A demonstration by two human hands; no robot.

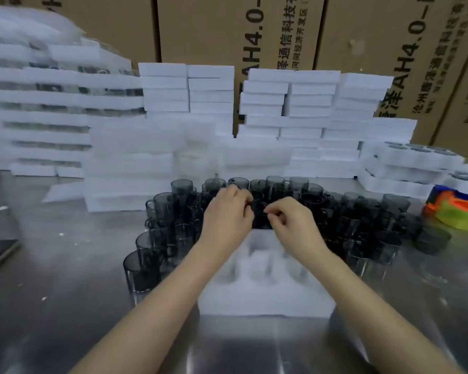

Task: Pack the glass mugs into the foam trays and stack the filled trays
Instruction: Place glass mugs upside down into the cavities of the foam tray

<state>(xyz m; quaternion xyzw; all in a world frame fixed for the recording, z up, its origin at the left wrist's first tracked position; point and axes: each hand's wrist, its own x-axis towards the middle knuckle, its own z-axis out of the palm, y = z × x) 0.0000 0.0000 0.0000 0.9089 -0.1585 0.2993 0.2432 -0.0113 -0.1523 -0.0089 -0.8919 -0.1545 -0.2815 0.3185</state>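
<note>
A white foam tray (265, 298) with round pockets lies on the steel table right in front of me; its pockets look blurred. Behind and around it stand several smoky grey glass mugs (368, 211). Both my hands reach over the tray's far edge into the mugs. My left hand (227, 214) has its fingers curled on a dark mug (260, 214) in the middle of the group. My right hand (287, 220) has curled fingers at the same mug, pinching near its rim. The mug's lower part is hidden behind my hands.
Stacks of white foam trays (162, 87) line the back. Filled trays are stacked at the left (38, 103) and at the right (411, 163). Cardboard boxes (238, 31) stand behind. An orange, green and blue object (457, 209) lies at the right edge.
</note>
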